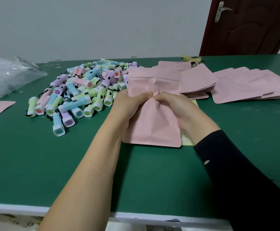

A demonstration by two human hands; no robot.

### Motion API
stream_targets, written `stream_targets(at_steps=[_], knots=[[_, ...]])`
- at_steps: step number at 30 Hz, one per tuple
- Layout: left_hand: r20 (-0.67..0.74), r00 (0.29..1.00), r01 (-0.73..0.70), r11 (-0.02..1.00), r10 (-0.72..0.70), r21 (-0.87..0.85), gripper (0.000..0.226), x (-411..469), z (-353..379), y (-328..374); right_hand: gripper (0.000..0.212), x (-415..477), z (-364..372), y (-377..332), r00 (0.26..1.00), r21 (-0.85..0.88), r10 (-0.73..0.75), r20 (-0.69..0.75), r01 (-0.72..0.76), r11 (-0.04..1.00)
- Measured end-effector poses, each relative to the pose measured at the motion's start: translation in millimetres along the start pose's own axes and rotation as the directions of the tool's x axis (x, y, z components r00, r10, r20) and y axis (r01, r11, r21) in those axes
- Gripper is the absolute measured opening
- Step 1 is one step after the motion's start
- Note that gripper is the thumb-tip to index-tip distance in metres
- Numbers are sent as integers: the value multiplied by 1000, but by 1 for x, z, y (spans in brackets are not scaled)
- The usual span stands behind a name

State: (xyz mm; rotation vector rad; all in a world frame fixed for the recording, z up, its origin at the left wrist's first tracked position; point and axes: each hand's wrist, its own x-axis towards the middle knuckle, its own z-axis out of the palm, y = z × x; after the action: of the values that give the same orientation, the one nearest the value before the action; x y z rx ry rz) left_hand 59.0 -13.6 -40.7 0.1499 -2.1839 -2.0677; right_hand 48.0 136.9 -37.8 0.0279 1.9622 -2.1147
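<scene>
You hold one pink pouch [154,127] in both hands, low over the green table [36,155] in front of you. Your left hand [129,104] grips its left side and your right hand [174,107] grips its right side. The fingers curl behind the pouch, and the thumbs press the front face and almost meet at the middle. The material puckers where the thumbs pinch, and the upper part with the zip strip flares away from you. This grip looks meant to work the pouch open or to feel what is inside. I cannot tell whether it holds anything. A pale yellow sheet [186,139] shows on the table at the pouch's lower right corner.

A heap of small pastel flashlights [86,90] with black wrist cords lies to your left within easy reach, probably the stock to be packed. To your right sits a stack of flat pouches [197,82], with more fanned-out pouches [252,85] beyond it, so a fresh one is close at hand. A crumpled clear plastic bag [7,75] lies at the far left.
</scene>
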Motion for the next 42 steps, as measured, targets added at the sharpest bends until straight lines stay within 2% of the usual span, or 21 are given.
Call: stream_targets(at_steps=[5, 7, 10, 13, 17, 23, 26, 29, 35, 39, 42], knots=[[-41, 999, -1, 999, 2, 33, 13, 1, 4, -2, 70, 0, 1, 0, 995, 26, 22, -100, -20, 999], [-20, 1000, 19, 1000, -19, -3, 12, 1, 3, -2, 66, 0, 0, 0, 993, -1, -4, -120, 4, 1000], [-2, 999, 34, 993, -35, -115, 15, 1, 2, -2, 46, -3, 1, 0, 990, -52, -11, -143, 3, 999], [-13, 1000, 22, 991, -24, -135, 15, 4, -2, -1, 30, -7, 7, 1, 995, -79, -31, -99, 23, 997], [-12, 1000, 11, 983, -13, -181, 24, 4, -9, 1, 25, -10, 9, 1, 996, -139, -46, -78, 35, 990], [-146, 989, -64, 979, 35, -193, 17, 5, -24, 8, 19, -11, 16, -1, 994, -220, -61, -86, 41, 975], [-184, 974, -139, 989, 129, -44, 12, 3, -29, 7, 11, -10, 17, 0, 986, -251, -95, -136, 58, 966], [-153, 967, -179, 972, 202, 151, 8, 6, -36, 5, 18, -8, 13, 2, 978, -268, -112, -174, 62, 961], [-49, 946, -250, 820, 319, 515, 8, 11, -45, 2, 11, -7, 9, 3, 977, -320, -102, -188, 37, 947], [-45, 943, -241, 769, 330, 592, 5, 12, -46, 0, 5, -6, 7, 1, 983, -346, -78, -167, 15, 938], [-55, 941, -229, 746, 334, 625, 9, 10, -43, -1, 7, -7, 7, 1, 985, -357, -55, -161, -6, 934]])
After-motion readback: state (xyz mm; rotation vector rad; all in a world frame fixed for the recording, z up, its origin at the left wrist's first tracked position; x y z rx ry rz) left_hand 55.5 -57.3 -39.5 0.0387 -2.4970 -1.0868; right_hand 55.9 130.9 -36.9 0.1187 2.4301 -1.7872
